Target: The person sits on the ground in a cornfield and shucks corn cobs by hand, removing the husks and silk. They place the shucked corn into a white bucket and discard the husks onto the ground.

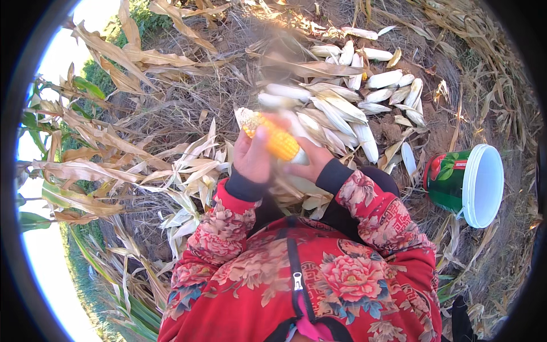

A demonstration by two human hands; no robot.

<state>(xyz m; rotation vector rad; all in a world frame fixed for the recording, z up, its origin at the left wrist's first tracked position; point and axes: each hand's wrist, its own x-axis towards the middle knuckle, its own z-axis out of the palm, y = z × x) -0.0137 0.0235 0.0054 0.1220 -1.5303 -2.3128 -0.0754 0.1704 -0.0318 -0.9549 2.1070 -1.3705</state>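
Observation:
A yellow ear of corn [280,143] lies slantwise between my two hands, most of its kernels bare and pale husk at its lower right end. My left hand [252,154] grips it near its upper left end, thumb across the kernels. My right hand [314,158] is at the husk-covered end, its fingers partly hidden and somewhat blurred. Just beyond my hands is a heap of corn ears in whitish husks [337,115]. Stripped dry husks [192,171] lie to the left of my left hand.
At the right a green plastic bucket [444,181] with a white rim lies on its side, its mouth facing right. More husked-over ears [384,79] lie on the soil farther off. Dry corn stalks and leaves [98,166] stand along the left.

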